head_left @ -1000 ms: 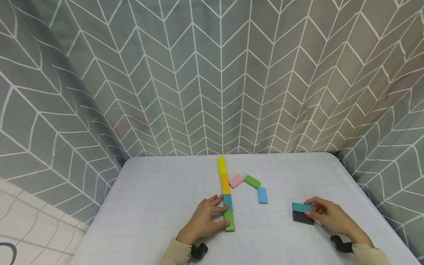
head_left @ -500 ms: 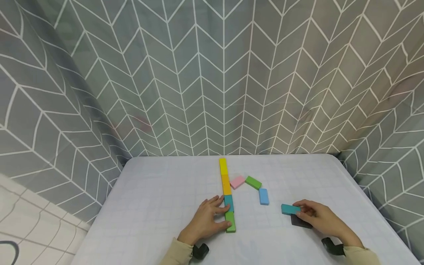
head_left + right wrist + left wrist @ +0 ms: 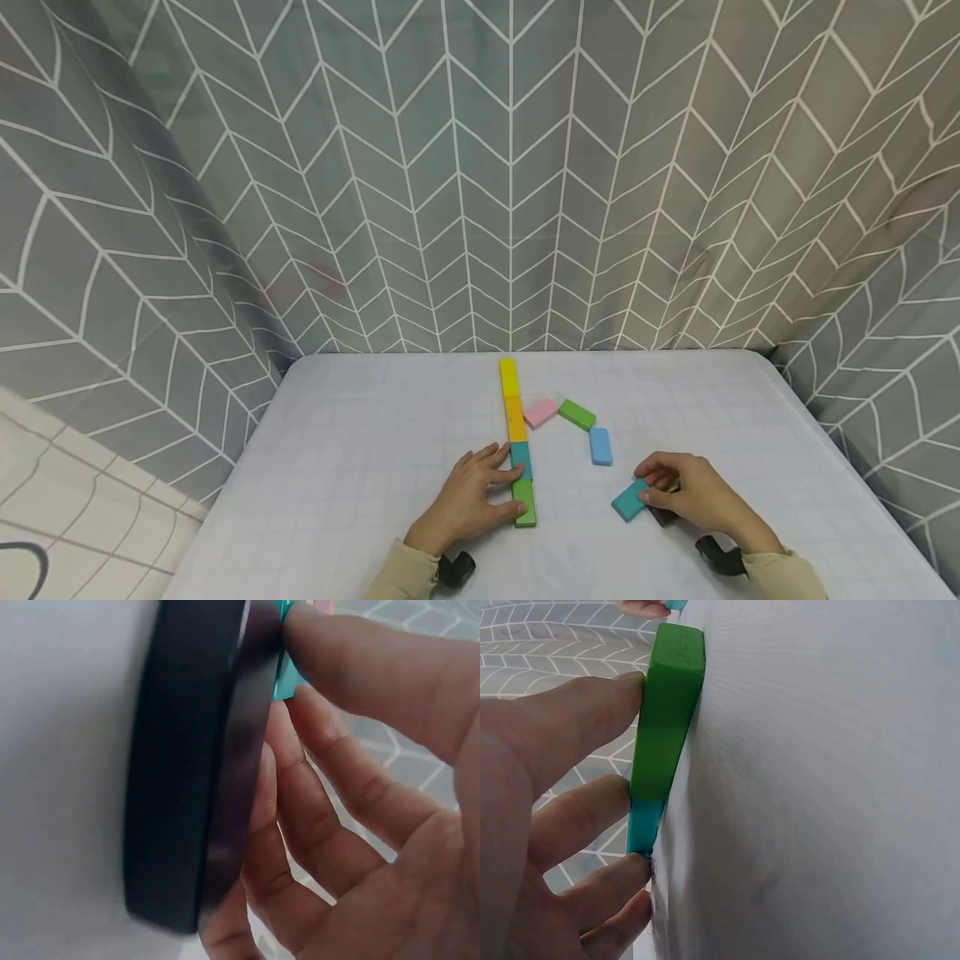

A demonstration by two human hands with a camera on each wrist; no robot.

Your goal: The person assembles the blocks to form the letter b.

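My right hand (image 3: 701, 496) pinches a teal block (image 3: 627, 502) between thumb and fingers, tilted at an angle over the table. A black block (image 3: 664, 516) lies partly hidden beneath that hand; it looms large in the right wrist view. With fingers spread, my left hand (image 3: 467, 502) rests against a straight row of blocks. Its thumb touches the green block (image 3: 524, 503) at the near end, and other fingertips reach the teal block (image 3: 519, 457) behind it. An orange block (image 3: 515, 419) and a yellow block (image 3: 509, 377) continue the row away from me.
Right of the row, a pink block (image 3: 541, 412), a second green block (image 3: 577, 414) and a light blue block (image 3: 601, 447) form a curve. All lie on a white-covered table (image 3: 375, 417). A grey patterned curtain (image 3: 420, 208) hangs behind the table's far edge.
My right hand has moved left with the teal block, turning it from lengthwise across to slanted. The black block appears shifted slightly left beneath it. My left hand stays at the row.
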